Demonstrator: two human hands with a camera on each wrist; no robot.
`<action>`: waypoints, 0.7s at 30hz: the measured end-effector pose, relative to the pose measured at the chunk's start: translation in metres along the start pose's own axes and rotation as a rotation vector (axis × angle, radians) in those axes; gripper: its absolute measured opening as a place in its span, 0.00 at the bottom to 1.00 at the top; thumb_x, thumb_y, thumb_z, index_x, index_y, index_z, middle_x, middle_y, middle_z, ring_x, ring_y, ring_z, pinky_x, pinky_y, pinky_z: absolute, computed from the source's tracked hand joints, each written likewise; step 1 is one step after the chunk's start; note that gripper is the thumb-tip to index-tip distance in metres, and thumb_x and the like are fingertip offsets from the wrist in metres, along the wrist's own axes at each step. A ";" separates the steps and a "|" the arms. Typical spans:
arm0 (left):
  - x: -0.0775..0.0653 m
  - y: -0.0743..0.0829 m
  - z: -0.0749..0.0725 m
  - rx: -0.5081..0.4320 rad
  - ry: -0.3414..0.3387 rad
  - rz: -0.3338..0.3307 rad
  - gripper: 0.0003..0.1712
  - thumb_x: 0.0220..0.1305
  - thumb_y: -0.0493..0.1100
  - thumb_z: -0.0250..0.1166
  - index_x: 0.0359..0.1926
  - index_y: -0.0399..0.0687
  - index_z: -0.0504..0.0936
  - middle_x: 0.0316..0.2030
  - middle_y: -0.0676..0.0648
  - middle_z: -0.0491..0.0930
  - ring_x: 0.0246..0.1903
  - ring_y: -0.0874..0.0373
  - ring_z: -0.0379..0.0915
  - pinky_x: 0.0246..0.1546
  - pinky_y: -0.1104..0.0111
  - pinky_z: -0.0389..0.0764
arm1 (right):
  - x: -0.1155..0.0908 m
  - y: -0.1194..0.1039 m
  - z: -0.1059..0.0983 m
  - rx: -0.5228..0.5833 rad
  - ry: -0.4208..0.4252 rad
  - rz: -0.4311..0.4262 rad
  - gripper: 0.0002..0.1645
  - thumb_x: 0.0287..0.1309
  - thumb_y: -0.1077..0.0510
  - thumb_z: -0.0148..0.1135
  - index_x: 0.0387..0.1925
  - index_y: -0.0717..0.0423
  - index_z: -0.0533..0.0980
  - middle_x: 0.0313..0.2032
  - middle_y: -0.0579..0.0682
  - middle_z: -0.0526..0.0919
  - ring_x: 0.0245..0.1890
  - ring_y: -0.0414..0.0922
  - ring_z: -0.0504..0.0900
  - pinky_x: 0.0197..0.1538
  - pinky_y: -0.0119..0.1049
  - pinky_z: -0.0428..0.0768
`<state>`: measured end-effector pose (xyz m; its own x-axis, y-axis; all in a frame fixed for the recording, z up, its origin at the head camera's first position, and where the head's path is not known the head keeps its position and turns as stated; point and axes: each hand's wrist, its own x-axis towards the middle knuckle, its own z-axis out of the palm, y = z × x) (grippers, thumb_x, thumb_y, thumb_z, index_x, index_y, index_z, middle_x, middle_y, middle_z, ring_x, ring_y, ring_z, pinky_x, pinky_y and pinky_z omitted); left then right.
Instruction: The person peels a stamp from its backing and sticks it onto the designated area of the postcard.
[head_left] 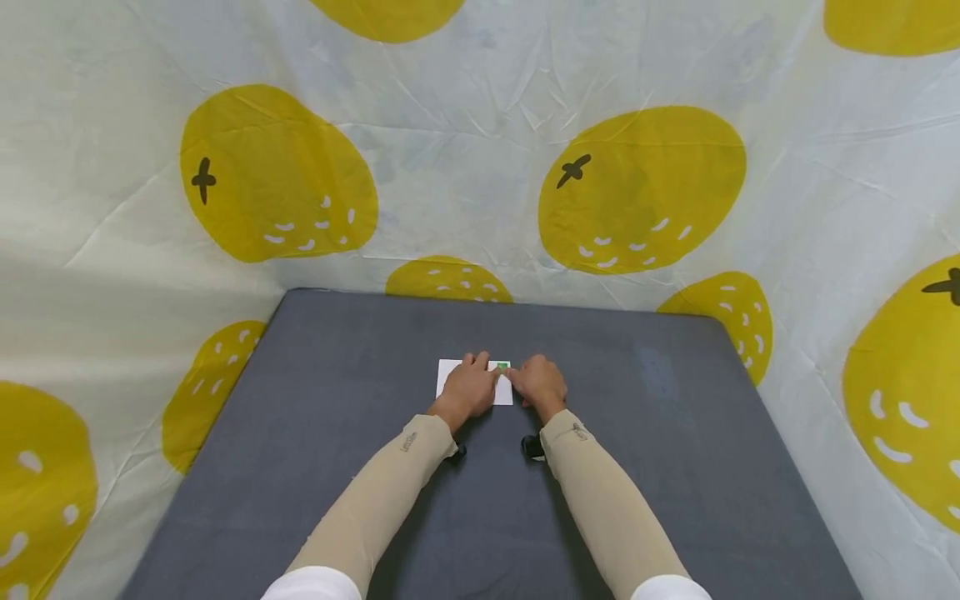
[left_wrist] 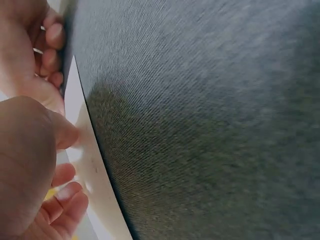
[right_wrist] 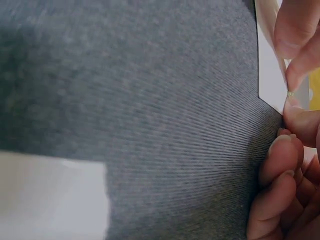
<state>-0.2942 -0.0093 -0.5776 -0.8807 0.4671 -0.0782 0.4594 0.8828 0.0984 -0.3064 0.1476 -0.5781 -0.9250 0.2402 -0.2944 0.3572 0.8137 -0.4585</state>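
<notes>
A flat white envelope-like paper (head_left: 503, 394) lies on the dark grey table, with a small green stamp-like patch (head_left: 503, 365) in its upper right corner. My left hand (head_left: 470, 387) rests on the paper's middle, its thumb stretched toward the patch. From the right side, my right hand (head_left: 538, 382) touches that corner with its thumb. In the right wrist view, both hands' tips meet at the paper's corner (right_wrist: 272, 95). The other right fingers (right_wrist: 280, 156) are loosely bent beside it on the cloth. Most of the paper's left part is hidden under the left hand.
The grey cloth-covered table (head_left: 637, 433) extends around both arms. Behind and beside it hangs a white curtain (head_left: 457, 167) printed with yellow fruit. A black wrist device (head_left: 532, 447) sits under the right forearm. A pale flat patch (right_wrist: 50, 197), unclear in kind, shows in the right wrist view.
</notes>
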 end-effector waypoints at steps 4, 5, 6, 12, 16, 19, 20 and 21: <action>-0.008 -0.006 0.002 0.050 0.010 0.073 0.21 0.82 0.49 0.51 0.65 0.53 0.81 0.58 0.44 0.74 0.58 0.47 0.72 0.58 0.58 0.82 | -0.001 0.001 0.000 -0.006 0.005 -0.003 0.30 0.66 0.35 0.64 0.16 0.49 0.78 0.12 0.49 0.81 0.13 0.46 0.82 0.18 0.40 0.70; -0.010 -0.008 0.003 0.059 0.022 0.098 0.20 0.81 0.48 0.52 0.65 0.54 0.81 0.59 0.44 0.75 0.59 0.47 0.72 0.60 0.58 0.81 | -0.001 0.002 0.000 -0.006 0.012 -0.006 0.30 0.66 0.35 0.63 0.16 0.49 0.78 0.12 0.50 0.80 0.14 0.46 0.82 0.18 0.41 0.70; -0.011 -0.010 0.005 0.068 0.034 0.121 0.20 0.80 0.48 0.53 0.65 0.54 0.80 0.61 0.44 0.75 0.61 0.46 0.73 0.63 0.58 0.79 | -0.002 0.002 0.000 -0.006 0.023 -0.009 0.30 0.66 0.35 0.63 0.17 0.50 0.78 0.12 0.50 0.80 0.14 0.47 0.82 0.18 0.41 0.70; -0.013 -0.015 0.016 0.029 0.082 0.169 0.23 0.79 0.49 0.55 0.68 0.50 0.78 0.69 0.40 0.72 0.68 0.43 0.71 0.70 0.55 0.74 | -0.001 0.008 0.000 0.012 0.038 -0.035 0.30 0.66 0.34 0.62 0.18 0.49 0.77 0.11 0.49 0.80 0.16 0.49 0.80 0.19 0.42 0.68; -0.013 -0.012 0.019 -0.009 0.102 0.152 0.24 0.77 0.50 0.57 0.68 0.49 0.78 0.68 0.39 0.72 0.67 0.42 0.71 0.68 0.53 0.75 | 0.002 0.014 -0.001 0.081 0.026 -0.035 0.30 0.70 0.34 0.55 0.20 0.50 0.76 0.11 0.49 0.80 0.14 0.47 0.81 0.21 0.40 0.68; -0.012 -0.010 0.019 -0.036 0.110 0.121 0.25 0.77 0.52 0.57 0.69 0.50 0.78 0.67 0.40 0.72 0.66 0.41 0.70 0.66 0.51 0.76 | 0.004 0.018 -0.003 0.170 0.042 -0.052 0.29 0.74 0.36 0.53 0.23 0.52 0.77 0.11 0.49 0.79 0.12 0.45 0.80 0.22 0.39 0.71; -0.011 -0.010 0.020 -0.046 0.109 0.108 0.25 0.77 0.52 0.57 0.69 0.51 0.78 0.67 0.41 0.72 0.67 0.40 0.69 0.65 0.50 0.76 | 0.004 0.019 -0.004 0.200 0.049 -0.065 0.28 0.74 0.38 0.53 0.24 0.52 0.77 0.11 0.49 0.78 0.12 0.45 0.80 0.22 0.38 0.71; -0.011 -0.011 0.020 -0.055 0.112 0.096 0.25 0.77 0.52 0.57 0.69 0.52 0.78 0.67 0.41 0.72 0.67 0.40 0.69 0.65 0.50 0.76 | 0.005 0.020 -0.006 0.229 0.059 -0.086 0.27 0.75 0.40 0.53 0.25 0.53 0.77 0.11 0.49 0.78 0.12 0.44 0.79 0.22 0.37 0.72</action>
<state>-0.2871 -0.0233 -0.5976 -0.8417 0.5380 0.0454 0.5380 0.8286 0.1547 -0.3044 0.1680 -0.5834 -0.9568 0.2114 -0.1995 0.2907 0.6930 -0.6597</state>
